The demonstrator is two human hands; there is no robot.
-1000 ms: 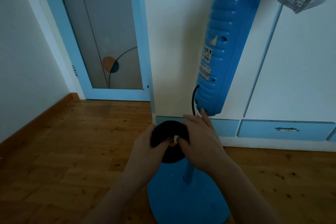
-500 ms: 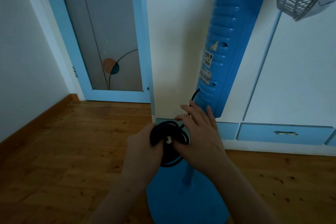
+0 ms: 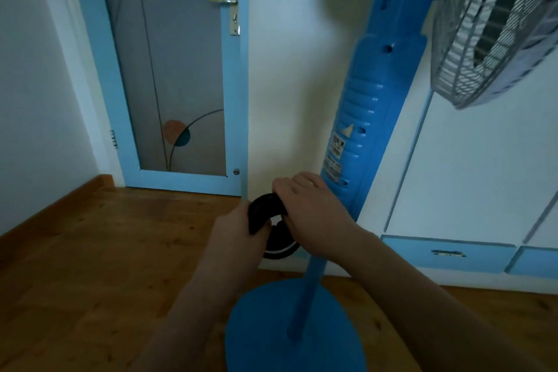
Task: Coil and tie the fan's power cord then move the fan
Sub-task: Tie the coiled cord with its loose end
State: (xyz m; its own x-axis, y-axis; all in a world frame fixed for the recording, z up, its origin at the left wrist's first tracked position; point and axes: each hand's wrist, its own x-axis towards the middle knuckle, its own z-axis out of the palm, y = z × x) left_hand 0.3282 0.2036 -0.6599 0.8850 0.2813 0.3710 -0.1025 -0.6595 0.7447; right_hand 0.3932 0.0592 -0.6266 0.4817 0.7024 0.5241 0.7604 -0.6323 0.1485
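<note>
Both hands, left and right, grip the coiled black rubbery cord beside the glossy blue plastic fan.

Black coiled cord beside the upright blue fan.

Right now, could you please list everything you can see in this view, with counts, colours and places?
Fan: one, blue, grey grille upper right, standing right of centre.
Fan base: one, blue disc, on the floor at bottom centre.
Power cord: one, black, coiled, held beside the fan's column.
Door: one, blue frame with grey panel, upper left.
Drawers: at least two, blue, low on the right.
Floor: brown wood, lower half.
Left hand: gripping the coil from below left.
Right hand: closed on the coil from the right.
</note>
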